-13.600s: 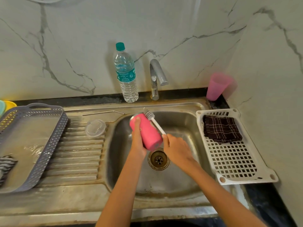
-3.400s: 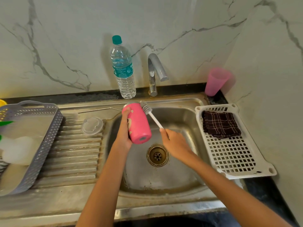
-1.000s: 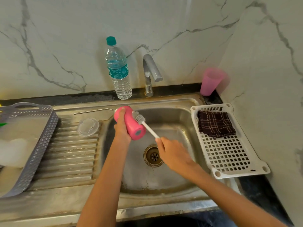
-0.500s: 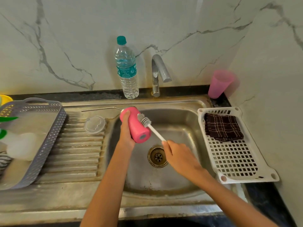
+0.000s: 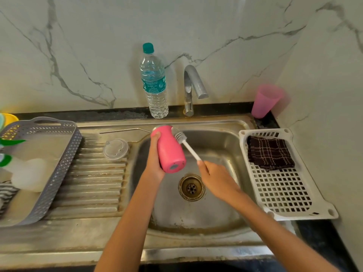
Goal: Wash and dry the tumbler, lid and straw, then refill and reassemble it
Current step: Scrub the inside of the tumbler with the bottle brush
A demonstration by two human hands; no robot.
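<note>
**A:** What do the hands hold?

**B:** The left hand (image 5: pixel 155 165) is wrapped around the pink tumbler (image 5: pixel 170 152) from its 9 o'clock side, above the sink (image 5: pixel 196 216). The right hand (image 5: pixel 216 177) pinches the white handle of the bottle brush (image 5: pixel 184 142).

**A:** Where is the tumbler from the right hand?

**B:** Near, at about 10 o'clock. The brush handle follows this line, and the bristle head lies against the outer wall near the mouth.

**A:** And its long axis?

**B:** It is tilted from 11 to 5 o'clock, with the mouth far and the base toward the person. I think the brush must pass around the rim to enter. The lid (image 5: pixel 115 148) and the straw (image 5: pixel 123 131) lie at 9 o'clock.
</note>
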